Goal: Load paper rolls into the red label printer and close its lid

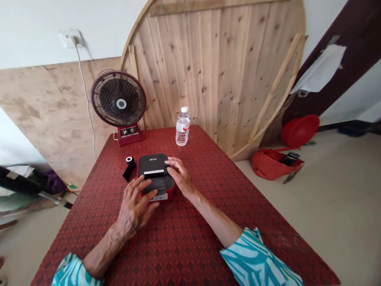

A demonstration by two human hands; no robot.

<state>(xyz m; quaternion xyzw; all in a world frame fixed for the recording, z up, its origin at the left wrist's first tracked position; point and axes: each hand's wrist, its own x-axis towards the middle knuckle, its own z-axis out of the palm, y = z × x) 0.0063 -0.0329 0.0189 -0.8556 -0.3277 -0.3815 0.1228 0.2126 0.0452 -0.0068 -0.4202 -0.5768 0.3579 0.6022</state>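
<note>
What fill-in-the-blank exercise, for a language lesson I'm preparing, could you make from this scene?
1. From the person's viewpoint, the fan stands to the ____ of the bottle.
2. The cap on that bottle is ____ in colour.
3. The large round panel behind the table is made of ____.
4. The hand at the right edge of the black-topped device is the person's ____ one.

Missing words: left; white; wood; right.
</note>
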